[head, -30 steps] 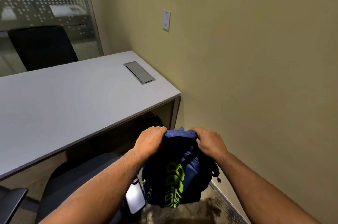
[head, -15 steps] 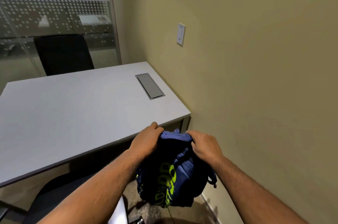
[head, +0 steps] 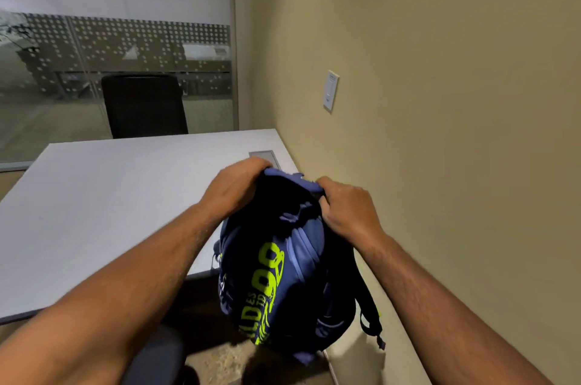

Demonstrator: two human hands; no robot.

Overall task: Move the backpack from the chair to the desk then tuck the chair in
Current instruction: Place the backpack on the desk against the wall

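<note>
A navy backpack (head: 289, 271) with neon yellow lettering hangs in the air at the desk's near right corner, its top above the desk edge, its bottom below it. My left hand (head: 235, 186) grips the top of the backpack on the left side. My right hand (head: 345, 208) grips the top on the right side. The grey desk (head: 103, 205) spreads out to the left and ahead. Only a dark bit of the chair seat (head: 157, 356) shows at the bottom, under my left forearm.
A beige wall (head: 440, 133) with a white switch plate (head: 330, 90) runs close along the right. A grey cable hatch (head: 262, 156) is set in the desk's far right. A second black chair (head: 144, 106) stands behind the desk, in front of a glass partition.
Both hands have lifted the backpack up and forward, from below the desk edge to level with the desk's corner. The view has tilted upward and the chair has nearly dropped out of sight.
</note>
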